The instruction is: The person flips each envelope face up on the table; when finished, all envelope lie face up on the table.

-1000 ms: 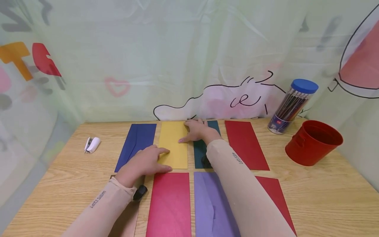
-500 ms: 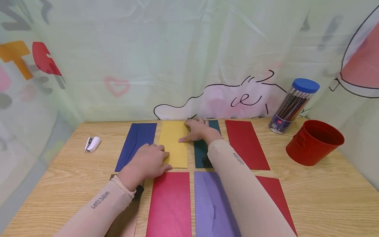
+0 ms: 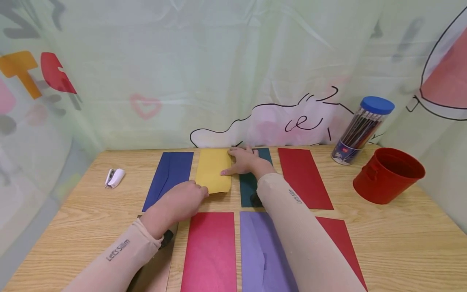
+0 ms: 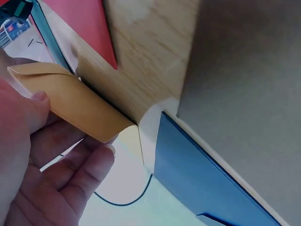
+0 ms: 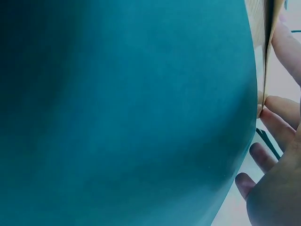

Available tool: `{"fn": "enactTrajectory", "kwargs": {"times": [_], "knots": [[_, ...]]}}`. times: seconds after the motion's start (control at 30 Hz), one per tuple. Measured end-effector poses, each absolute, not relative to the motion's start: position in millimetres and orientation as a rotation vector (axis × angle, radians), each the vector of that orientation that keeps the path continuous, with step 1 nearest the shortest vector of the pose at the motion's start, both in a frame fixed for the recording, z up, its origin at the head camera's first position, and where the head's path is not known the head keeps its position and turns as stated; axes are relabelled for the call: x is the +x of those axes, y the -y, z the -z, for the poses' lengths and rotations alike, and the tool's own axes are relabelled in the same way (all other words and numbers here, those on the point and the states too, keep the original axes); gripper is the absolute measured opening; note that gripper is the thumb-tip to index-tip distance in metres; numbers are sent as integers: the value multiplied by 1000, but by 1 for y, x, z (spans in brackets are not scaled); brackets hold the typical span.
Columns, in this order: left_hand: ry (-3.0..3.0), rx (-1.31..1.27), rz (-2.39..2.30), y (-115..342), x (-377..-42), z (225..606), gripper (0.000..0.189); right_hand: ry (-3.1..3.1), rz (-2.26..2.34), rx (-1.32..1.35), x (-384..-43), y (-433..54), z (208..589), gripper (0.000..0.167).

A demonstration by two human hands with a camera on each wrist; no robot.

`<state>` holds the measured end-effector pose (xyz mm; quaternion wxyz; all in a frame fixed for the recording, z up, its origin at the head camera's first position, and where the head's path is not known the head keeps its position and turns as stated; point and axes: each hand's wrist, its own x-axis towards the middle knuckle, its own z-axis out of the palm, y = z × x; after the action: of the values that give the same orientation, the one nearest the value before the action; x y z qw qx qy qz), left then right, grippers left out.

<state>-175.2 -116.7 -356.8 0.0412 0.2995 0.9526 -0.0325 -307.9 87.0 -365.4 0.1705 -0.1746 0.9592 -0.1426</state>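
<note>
A yellow envelope (image 3: pixel 213 174) lies between both hands, its near end bent up off the table. My left hand (image 3: pixel 178 202) pinches that end at the near left corner; in the left wrist view the thumb lies on the envelope with fingers beneath. At the far right corner, my right hand (image 3: pixel 242 160) holds the edge between thumb and fingers, as the fingertips (image 5: pixel 277 125) curled on it show in the right wrist view. A dark green envelope (image 3: pixel 248 188) lies partly hidden under the right forearm. To the left of the yellow one is a blue envelope (image 3: pixel 166 176).
Nearer lie pink (image 3: pixel 209 251), purple (image 3: pixel 251 243) and brown (image 3: pixel 158 263) envelopes. Two red envelopes, one far (image 3: pixel 304 178) and one near (image 3: pixel 339 239), lie at right. A white stapler (image 3: pixel 114 177) sits left; a pencil tub (image 3: pixel 359 129) and red bucket (image 3: pixel 375 190) stand right.
My left hand has closed on the near left corner of the yellow envelope and raised that end. The right hand stays at the far corner.
</note>
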Motion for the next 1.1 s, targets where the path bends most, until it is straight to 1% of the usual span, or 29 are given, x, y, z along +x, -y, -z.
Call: {"fn": "enactTrajectory", "kwargs": {"times": [0.1, 0.27, 0.33, 0.4, 0.47, 0.63, 0.8, 0.87, 0.93, 1.1], "knots": [[-2918, 926, 57, 118, -174, 357, 28, -2730, 402, -501, -308, -88, 366, 95], [-2944, 1023, 50, 122, -170, 357, 77, -2738, 480, -493, -308, -87, 367, 98], [-2963, 1091, 48, 123, -169, 357, 86, -2743, 553, -475, -308, -87, 368, 100], [-2979, 1139, 10, 124, -169, 356, 87, -2755, 636, -449, -308, -87, 369, 102], [-3001, 1139, -62, 124, -168, 355, 82, -2764, 724, -426, -308, -87, 369, 104], [-3039, 1017, -374, 126, -166, 349, 71, -2681, 963, -382, -306, -82, 365, 106], [-3064, 974, -626, 127, -162, 344, 63, -2503, 1136, -325, -304, -81, 360, 109], [-3076, 958, -704, 127, -160, 344, 63, -2454, 1171, -332, -303, -81, 358, 108], [-3078, 934, -811, 128, -159, 345, 64, -2424, 1188, -375, -304, -81, 358, 104], [-2984, 879, -1163, 134, -156, 351, 68, -2377, 1241, -494, -306, -82, 358, 87]]}}
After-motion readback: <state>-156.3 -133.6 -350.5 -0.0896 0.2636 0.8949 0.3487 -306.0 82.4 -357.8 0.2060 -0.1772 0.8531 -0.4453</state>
